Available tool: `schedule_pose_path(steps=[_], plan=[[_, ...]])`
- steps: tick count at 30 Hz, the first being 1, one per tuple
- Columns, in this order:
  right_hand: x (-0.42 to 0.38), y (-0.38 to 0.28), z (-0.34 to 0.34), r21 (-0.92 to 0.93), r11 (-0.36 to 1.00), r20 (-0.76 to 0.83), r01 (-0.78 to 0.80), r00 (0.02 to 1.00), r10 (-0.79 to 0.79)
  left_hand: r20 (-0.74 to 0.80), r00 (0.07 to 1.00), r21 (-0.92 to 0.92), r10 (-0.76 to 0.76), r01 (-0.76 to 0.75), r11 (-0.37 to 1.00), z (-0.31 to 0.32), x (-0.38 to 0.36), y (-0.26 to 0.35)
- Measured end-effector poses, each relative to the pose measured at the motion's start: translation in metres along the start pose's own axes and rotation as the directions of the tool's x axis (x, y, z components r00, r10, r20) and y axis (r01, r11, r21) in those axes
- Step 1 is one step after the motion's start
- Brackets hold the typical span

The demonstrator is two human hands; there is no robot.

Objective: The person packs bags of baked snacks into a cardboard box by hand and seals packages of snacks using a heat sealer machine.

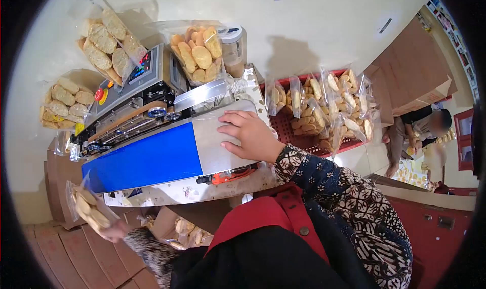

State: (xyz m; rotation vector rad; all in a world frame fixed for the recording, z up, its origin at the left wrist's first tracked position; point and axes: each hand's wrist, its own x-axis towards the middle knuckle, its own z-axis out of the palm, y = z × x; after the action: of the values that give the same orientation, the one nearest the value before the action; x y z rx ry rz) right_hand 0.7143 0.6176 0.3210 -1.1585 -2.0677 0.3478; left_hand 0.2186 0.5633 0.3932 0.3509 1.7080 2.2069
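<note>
My left hand point(117, 231) is closed on the lower end of a clear plastic bag of bread slices point(90, 208), off the left end of the blue conveyor belt point(144, 155). Its fingers are partly hidden behind the bag. With fingers spread, my right hand point(253, 137) lies on the bare metal plate point(210, 145) at the belt's right end, holding nothing. Behind the belt runs a band sealing machine point(136, 119) with rollers, a lit control panel and a red button.
Filled bread bags point(200, 53) lean on and around the machine, beside a lidded jar point(233, 51). A red crate point(288, 132) of bagged bread stands at right. Cardboard boxes point(81, 258) are stacked lower left. Another person point(417, 132) sits at far right.
</note>
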Motion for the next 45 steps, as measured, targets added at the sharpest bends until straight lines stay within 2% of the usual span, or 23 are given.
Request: schedule_pose_path(steps=[4, 6, 7, 9, 11, 14, 16, 18, 20, 22, 23, 25, 26, 28, 30, 32, 34, 38, 40, 41, 43, 44, 45], plan=[[-0.002, 0.000, -0.001, 0.008, 0.999, -0.122, 0.054, 0.991, -0.053, 0.015, 0.992, 0.086, 0.128, -0.129, 0.988, 0.002, -0.056, 0.002], [-0.008, 0.003, -0.003, 0.290, 0.955, -0.125, -0.061, 0.987, 0.101, 0.041, 0.983, 0.129, 0.182, -0.185, 0.974, 0.007, -0.080, -0.005], [-0.014, 0.007, -0.004, 0.297, 0.953, -0.136, -0.069, 0.984, 0.113, 0.054, 0.977, 0.152, 0.208, -0.214, 0.965, 0.007, -0.091, -0.009], [-0.031, 0.020, 0.000, 0.403, 0.914, -0.420, -0.044, 0.879, 0.228, 0.067, 0.961, 0.208, 0.267, -0.276, 0.939, 0.000, -0.114, -0.013], [-0.057, 0.037, 0.011, 0.545, 0.818, -0.459, -0.184, 0.751, 0.475, 0.075, 0.941, 0.256, 0.330, -0.338, 0.906, -0.010, -0.133, -0.020], [-0.116, 0.083, 0.033, 0.627, 0.695, -0.460, -0.352, 0.552, 0.695, 0.084, 0.911, 0.313, 0.403, -0.408, 0.858, -0.025, -0.155, -0.041], [-0.162, 0.100, 0.022, 0.355, 0.722, -0.488, -0.594, 0.542, 0.685, 0.093, 0.894, 0.350, 0.438, -0.441, 0.827, -0.035, -0.167, -0.060], [-0.212, 0.122, 0.018, 0.186, 0.685, -0.552, -0.705, 0.501, 0.666, 0.102, 0.882, 0.397, 0.460, -0.460, 0.794, -0.050, -0.182, -0.081], [-0.245, 0.126, -0.010, -0.057, 0.682, -0.589, -0.729, 0.576, 0.567, 0.113, 0.871, 0.439, 0.479, -0.476, 0.762, -0.065, -0.195, -0.102], [-0.270, 0.125, -0.025, -0.163, 0.523, -0.615, -0.836, 0.501, 0.609, 0.125, 0.858, 0.463, 0.498, -0.495, 0.736, -0.072, -0.206, -0.123], [-0.279, 0.125, -0.027, -0.165, 0.520, -0.622, -0.838, 0.498, 0.604, 0.132, 0.850, 0.471, 0.511, -0.507, 0.722, -0.074, -0.209, -0.133], [-0.297, 0.128, -0.019, -0.159, 0.034, -0.632, -0.987, 0.128, 0.765, 0.145, 0.829, 0.491, 0.541, -0.535, 0.688, -0.078, -0.215, -0.147], [-0.315, 0.138, -0.012, -0.156, 0.036, -0.633, -0.987, 0.128, 0.764, 0.149, 0.816, 0.502, 0.558, -0.548, 0.669, -0.080, -0.218, -0.153], [-0.351, 0.160, -0.001, 0.111, 0.242, -0.440, -0.964, 0.171, 0.882, 0.158, 0.789, 0.525, 0.594, -0.576, 0.626, -0.083, -0.221, -0.162], [-0.349, 0.158, -0.009, 0.109, 0.275, -0.482, -0.955, 0.191, 0.855, 0.171, 0.760, 0.552, 0.627, -0.601, 0.578, -0.088, -0.221, -0.170], [-0.340, 0.149, -0.018, 0.101, 0.232, -0.608, -0.967, 0.124, 0.784, 0.184, 0.728, 0.576, 0.660, -0.624, 0.528, -0.093, -0.219, -0.174], [-0.340, 0.159, -0.023, 0.194, 0.445, -0.764, -0.874, 0.149, 0.627, 0.173, 0.701, 0.607, 0.692, -0.629, 0.485, -0.098, -0.220, -0.180], [-0.288, 0.127, -0.078, 0.139, 0.626, -0.770, -0.768, 0.313, 0.555, 0.152, 0.645, 0.680, 0.749, -0.618, 0.394, -0.101, -0.221, -0.181], [-0.238, 0.090, -0.115, 0.052, 0.805, -0.711, -0.592, 0.544, 0.446, 0.145, 0.619, 0.711, 0.772, -0.608, 0.354, -0.050, -0.241, -0.165], [-0.219, 0.075, -0.132, 0.047, 0.811, -0.708, -0.584, 0.553, 0.439, 0.190, 0.619, 0.591, 0.762, -0.691, 0.415, -0.008, -0.273, -0.137], [-0.179, 0.049, -0.167, 0.170, 0.894, -0.536, -0.414, 0.723, 0.437, 0.302, 0.697, 0.140, 0.650, -0.707, 0.693, 0.042, -0.302, -0.111], [-0.161, 0.037, -0.189, 0.135, 0.940, -0.472, -0.314, 0.813, 0.340, 0.373, 0.669, -0.039, 0.643, -0.681, 0.731, 0.061, -0.307, -0.105], [-0.138, 0.014, -0.211, 0.178, 0.948, -0.408, -0.263, 0.857, 0.314, 0.455, 0.639, -0.002, 0.620, -0.695, 0.719, 0.071, -0.309, -0.101]])
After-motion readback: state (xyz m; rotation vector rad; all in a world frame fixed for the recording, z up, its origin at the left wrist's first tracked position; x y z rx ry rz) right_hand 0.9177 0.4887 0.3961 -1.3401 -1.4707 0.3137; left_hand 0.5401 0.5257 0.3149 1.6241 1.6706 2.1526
